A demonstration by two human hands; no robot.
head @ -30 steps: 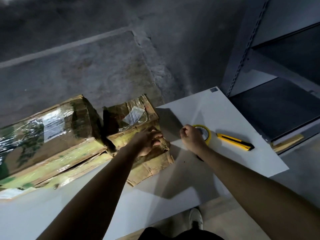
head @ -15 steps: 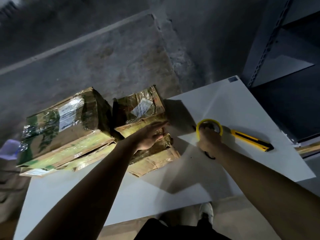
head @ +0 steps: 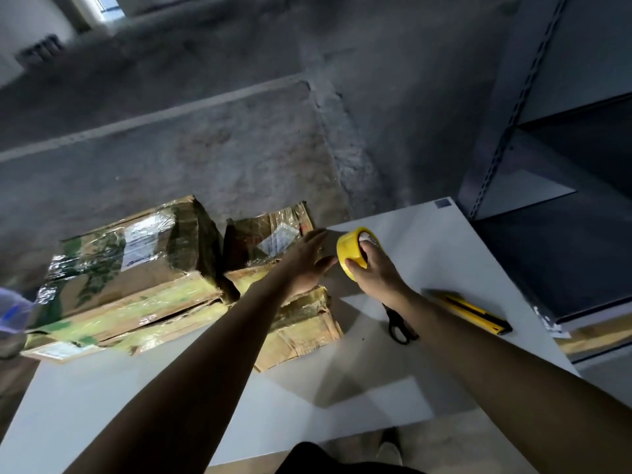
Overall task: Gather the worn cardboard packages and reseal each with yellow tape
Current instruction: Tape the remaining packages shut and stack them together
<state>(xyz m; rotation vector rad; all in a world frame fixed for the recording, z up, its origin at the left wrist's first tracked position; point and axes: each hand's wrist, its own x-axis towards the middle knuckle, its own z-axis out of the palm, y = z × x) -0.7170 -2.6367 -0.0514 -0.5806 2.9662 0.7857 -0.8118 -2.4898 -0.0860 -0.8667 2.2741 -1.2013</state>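
I now have the tape (head: 354, 254) off the table (head: 444, 268), by its far edge, right hand (head: 378, 273) curled round it; left hand (head: 304, 263) spread flat over the small box (head: 297, 323), nearing the tape; sealing can likely start.

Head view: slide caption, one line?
Right hand grips round yellow tape roll; open left hand over worn brown cardboard package.

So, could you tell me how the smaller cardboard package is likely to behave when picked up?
The smaller package looks crumpled and creased along its near edge, so it will probably flex rather than stay stiff. Its glossy old wrap may feel slippery. It lies flat on the table, so a push should slide it, not tip it.
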